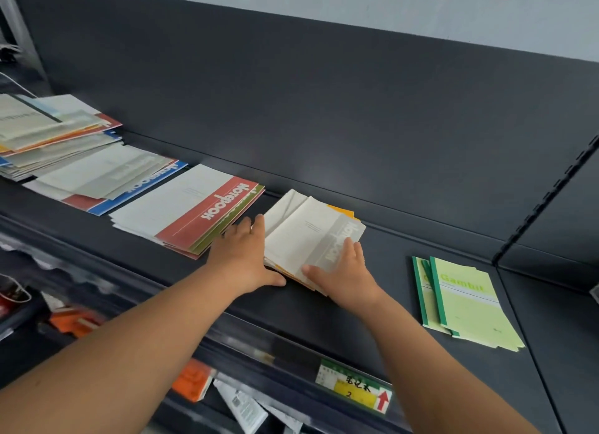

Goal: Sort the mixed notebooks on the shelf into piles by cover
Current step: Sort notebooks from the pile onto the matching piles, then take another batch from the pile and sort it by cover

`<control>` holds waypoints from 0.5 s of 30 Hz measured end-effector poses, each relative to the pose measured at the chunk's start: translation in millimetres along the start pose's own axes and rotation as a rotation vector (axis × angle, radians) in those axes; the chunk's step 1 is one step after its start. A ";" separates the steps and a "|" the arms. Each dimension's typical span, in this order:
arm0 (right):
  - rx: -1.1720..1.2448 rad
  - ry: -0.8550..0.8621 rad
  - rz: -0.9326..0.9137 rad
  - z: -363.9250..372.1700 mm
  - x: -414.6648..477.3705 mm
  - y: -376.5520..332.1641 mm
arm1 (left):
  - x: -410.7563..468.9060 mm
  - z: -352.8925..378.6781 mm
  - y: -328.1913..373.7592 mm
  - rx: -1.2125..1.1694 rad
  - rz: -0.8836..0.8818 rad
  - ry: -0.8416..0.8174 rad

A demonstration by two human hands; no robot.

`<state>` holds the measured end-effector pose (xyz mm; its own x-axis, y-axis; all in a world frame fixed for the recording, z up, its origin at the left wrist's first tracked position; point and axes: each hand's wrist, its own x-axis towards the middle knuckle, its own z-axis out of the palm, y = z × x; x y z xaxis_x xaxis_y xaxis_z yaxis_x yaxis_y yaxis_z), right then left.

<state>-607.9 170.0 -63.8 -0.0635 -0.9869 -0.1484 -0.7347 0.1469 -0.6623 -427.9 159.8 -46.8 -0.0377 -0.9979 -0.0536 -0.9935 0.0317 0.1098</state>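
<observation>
My left hand (244, 252) is flat, fingers straight, and pressed against the left side of the grey pile (304, 232). The thumb runs along the pile's near edge. My right hand (343, 271) lies palm-down on the top cover, fingers straight and slightly apart, thumb pointing left. Neither hand curls round anything.

The grey pile sits skewed mid-shelf (389, 248), its far corner near the back wall and its near corner close to the front edge. These are thin matte paper notebooks, rectangular. The top cover is off-white with a grey NOTEBOOK band, and orange edges show beneath.

The red pile (194, 213) is just left of my left hand, a fanned stack with a red band. Further left are the blue pile (107, 180) and then the mixed stack (48, 135) at the shelf's left end. The green pile (466, 300) lies well right, pale green with dark green spines. The shelf is dark, smooth and matte. A yellow label (353, 388) is on its front edge.
</observation>
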 end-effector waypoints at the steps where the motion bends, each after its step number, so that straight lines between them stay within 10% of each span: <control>1: -0.043 0.033 0.003 -0.1 -2.7 -2.3 | -2.7 -2.4 -3.7 0.005 0.019 0.015; 7: -0.434 0.136 -0.133 8.3 -24.2 -53.0 | -19.3 -28.2 -55.3 -0.018 0.089 0.137; 15: -0.347 0.097 -0.378 94.3 -41.0 -191.0 | -52.8 -72.0 -223.4 0.094 -0.001 0.230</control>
<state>-401.3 188.7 -0.4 0.1995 -0.9707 0.1338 -0.8980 -0.2358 -0.3714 -196.1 201.2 2.9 -0.0216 -0.9844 0.1744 -0.9995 0.0249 0.0168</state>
